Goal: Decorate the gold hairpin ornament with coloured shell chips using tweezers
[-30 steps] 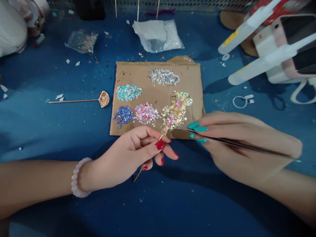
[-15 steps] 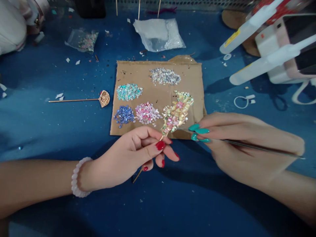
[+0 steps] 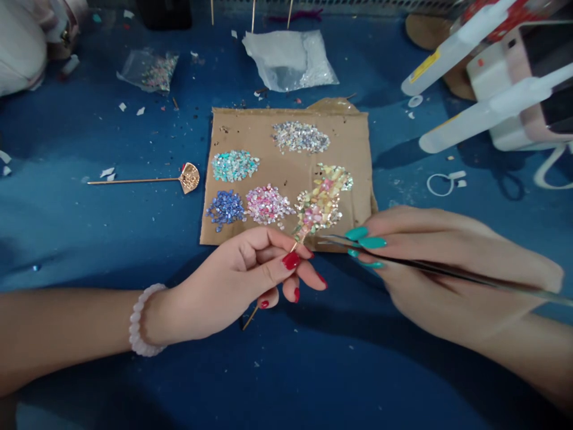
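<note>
My left hand [image 3: 224, 286] pinches the thin gold shaft of a hair stick [image 3: 313, 216] between thumb and forefinger. Its ornate head, with pink flowers and yellow and green chips, is held over the cardboard [image 3: 353, 134], overlapping a pale chip pile. The shaft's lower end pokes out beneath my hand. My right hand [image 3: 452, 298] grips metal tweezers [image 3: 425, 267]; their tips are parted just right of the hair stick, and I cannot make out anything between them. Blue chips [image 3: 225, 208], pink chips [image 3: 267, 204], turquoise chips [image 3: 235, 165] and silvery chips [image 3: 301, 137] lie on the cardboard.
Left of the cardboard lies another gold hair stick [image 3: 138, 181] with a fan-shaped head. Behind are a bag of mixed chips [image 3: 156, 71] and a clear bag [image 3: 290, 60]. Two white tubes [image 3: 483, 116] and a white device [image 3: 496, 134] stand at the right.
My right hand and the tweezers have drawn slightly right, away from the hair stick, and the tweezer tips now show apart. My left hand stays almost still, holding the hair stick.
</note>
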Motion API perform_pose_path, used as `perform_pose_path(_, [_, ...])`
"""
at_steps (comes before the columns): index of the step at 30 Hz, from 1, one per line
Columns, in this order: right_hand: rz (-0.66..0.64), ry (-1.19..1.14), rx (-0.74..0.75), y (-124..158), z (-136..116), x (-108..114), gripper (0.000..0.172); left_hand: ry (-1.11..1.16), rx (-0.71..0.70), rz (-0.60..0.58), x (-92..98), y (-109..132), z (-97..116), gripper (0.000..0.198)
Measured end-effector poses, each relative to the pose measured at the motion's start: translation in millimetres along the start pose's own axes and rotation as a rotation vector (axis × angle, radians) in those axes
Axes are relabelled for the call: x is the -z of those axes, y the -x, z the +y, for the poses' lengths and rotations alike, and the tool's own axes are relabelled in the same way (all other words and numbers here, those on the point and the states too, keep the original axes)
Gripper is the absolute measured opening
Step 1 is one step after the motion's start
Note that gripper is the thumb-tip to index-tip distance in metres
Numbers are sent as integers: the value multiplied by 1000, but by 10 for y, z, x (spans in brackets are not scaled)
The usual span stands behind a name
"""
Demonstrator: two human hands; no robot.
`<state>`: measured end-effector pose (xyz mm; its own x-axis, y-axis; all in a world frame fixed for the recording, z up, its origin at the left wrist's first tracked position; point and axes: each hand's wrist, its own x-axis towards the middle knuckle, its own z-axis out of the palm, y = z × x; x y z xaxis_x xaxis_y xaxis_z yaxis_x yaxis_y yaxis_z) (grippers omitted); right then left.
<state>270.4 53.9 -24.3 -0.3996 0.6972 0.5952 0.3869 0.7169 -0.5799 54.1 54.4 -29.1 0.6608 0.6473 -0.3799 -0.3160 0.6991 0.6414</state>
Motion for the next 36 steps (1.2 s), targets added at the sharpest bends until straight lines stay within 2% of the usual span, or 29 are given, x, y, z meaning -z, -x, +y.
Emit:
perform_pose_path(6, [22, 61, -19, 6, 5, -12, 29, 1, 1, 2, -8, 8, -3, 9])
perform_pose_path(11, [67, 140, -46, 8, -39, -18, 21, -4, 5, 0, -12, 6, -3, 8])
perform_pose_path(23, [46, 85, -1, 5, -1, -35, 23, -9, -4, -22, 9, 0, -2, 7])
perform_pose_path(30, [-92, 67, -4, 28, -80, 7, 18, -10, -14, -48, 0, -9, 2, 7])
perform_pose_path(36, [-12, 32, 33, 27, -17, 10, 21, -28, 10, -33, 1, -7, 16, 8])
